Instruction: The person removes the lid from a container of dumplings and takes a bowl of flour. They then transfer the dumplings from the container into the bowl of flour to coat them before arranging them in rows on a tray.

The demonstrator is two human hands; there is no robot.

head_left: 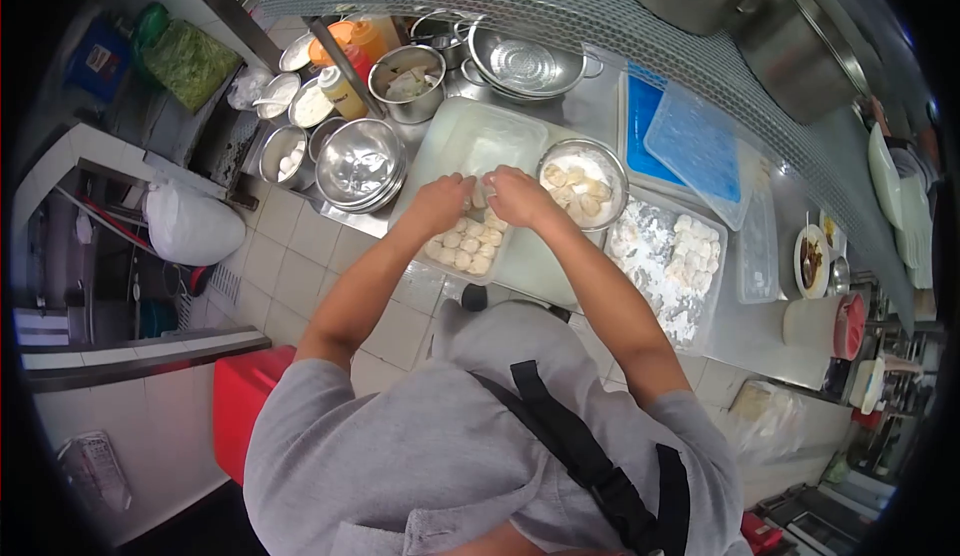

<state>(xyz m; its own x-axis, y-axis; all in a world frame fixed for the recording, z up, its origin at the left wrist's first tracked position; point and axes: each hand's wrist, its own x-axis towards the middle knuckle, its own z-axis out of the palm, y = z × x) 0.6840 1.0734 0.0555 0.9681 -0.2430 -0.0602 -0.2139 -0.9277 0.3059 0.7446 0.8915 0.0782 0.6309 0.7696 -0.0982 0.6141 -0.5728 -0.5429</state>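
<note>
Stainless-steel round bowls (358, 159) stand nested at the left, a deep steel pot (415, 112) just beyond them. Next comes the left hand (447, 202), fingers bent, over a long clear plastic container (495, 141), its tips turned toward the right hand (516, 196), which curls to meet it. One small pale dough piece (479, 194) shows between the two; the fingers hide the grip, so I cannot tell which hand pinches it. Pale round dough pieces (466, 247) sit close together in the container's near end, on the body side of both hands; its long axis runs away from the person, leaning right. Just right of the right hand, the nearer one, is a round steel bowl (620, 193) of floury dough pieces (574, 192), its rim and the container's wall standing between. Farther right, well apart, white floured pieces (692, 253) lie on a clear plastic tray (712, 301).
</note>
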